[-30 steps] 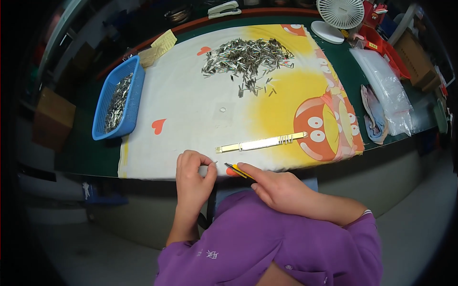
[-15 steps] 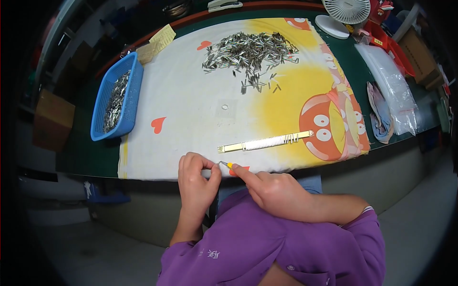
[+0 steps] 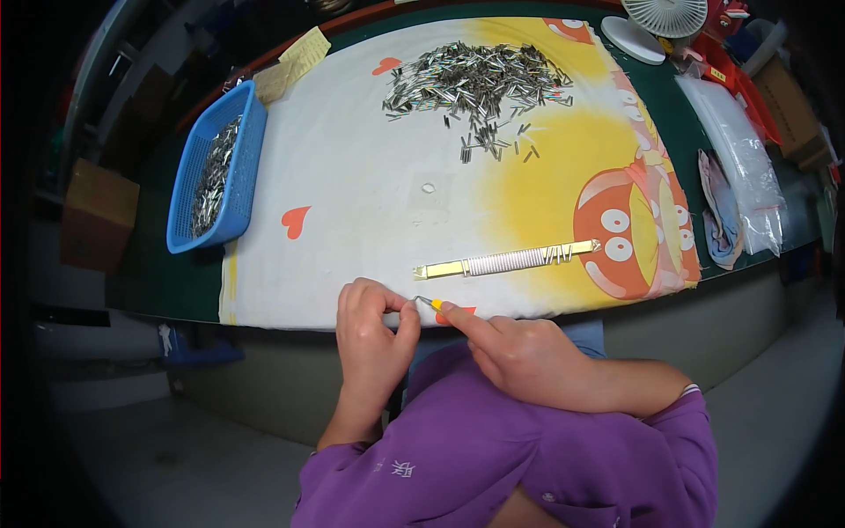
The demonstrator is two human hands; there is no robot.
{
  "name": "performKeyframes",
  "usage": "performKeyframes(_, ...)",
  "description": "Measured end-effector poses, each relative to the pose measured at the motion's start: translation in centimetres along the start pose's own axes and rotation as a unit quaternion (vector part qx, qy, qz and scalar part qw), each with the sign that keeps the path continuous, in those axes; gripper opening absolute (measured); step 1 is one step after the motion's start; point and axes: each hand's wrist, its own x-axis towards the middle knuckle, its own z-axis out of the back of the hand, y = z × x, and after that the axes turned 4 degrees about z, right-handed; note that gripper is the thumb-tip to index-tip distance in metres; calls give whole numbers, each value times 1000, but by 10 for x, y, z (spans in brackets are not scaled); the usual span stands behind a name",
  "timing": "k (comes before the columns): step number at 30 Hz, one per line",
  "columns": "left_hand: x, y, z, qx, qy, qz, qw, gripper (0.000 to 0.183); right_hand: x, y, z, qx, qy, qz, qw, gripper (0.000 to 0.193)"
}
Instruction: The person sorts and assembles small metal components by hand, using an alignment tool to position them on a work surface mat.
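Note:
At the near edge of the cloth, my left hand [image 3: 374, 330] is closed in a pinch. What it holds between thumb and forefinger is too small and hidden to make out. My right hand [image 3: 537, 352] grips a small yellow-handled tool [image 3: 437, 304], its thin metal tip reaching the left fingertips. Just beyond the hands lies a yellow strip [image 3: 453, 267] with a close row of slim silvery pieces across it; a few at its right end sit slanted and apart. Farther back, a heap of short metal pieces [image 3: 480, 79] spreads over the cloth, several scattered on its near side.
A blue plastic basket [image 3: 248, 180] of similar metal pieces stands at the left, near a cardboard box [image 3: 99, 216]. To the right are a folded cloth [image 3: 722, 216], clear plastic bags [image 3: 735, 150], a red tray [image 3: 748, 106] and a white fan [image 3: 664, 16]. The printed cloth [image 3: 352, 176] covers the table.
The whole view has shifted slightly, so the table things sit a bit higher and mostly farther right. Both hands stay together at the cloth's edge, with the tool tip still at the left fingertips.

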Motion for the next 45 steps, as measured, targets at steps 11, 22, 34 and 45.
performKeyframes(11,0,0,0,-2,12,1,1000,15,2,1,5,22,30,-15,999,51)
performKeyframes(22,-1,1,-1,-2,14,-6,1000,16,2,-1,2,35,22,-19,999,51)
performKeyframes(34,-1,-1,-2,11,9,-1,1000,16,3,-3,3,59,19,-14,998,51)
performKeyframes(45,-1,-1,-1,10,17,3,1000,16,3,0,2,7,26,-11,1000,59)
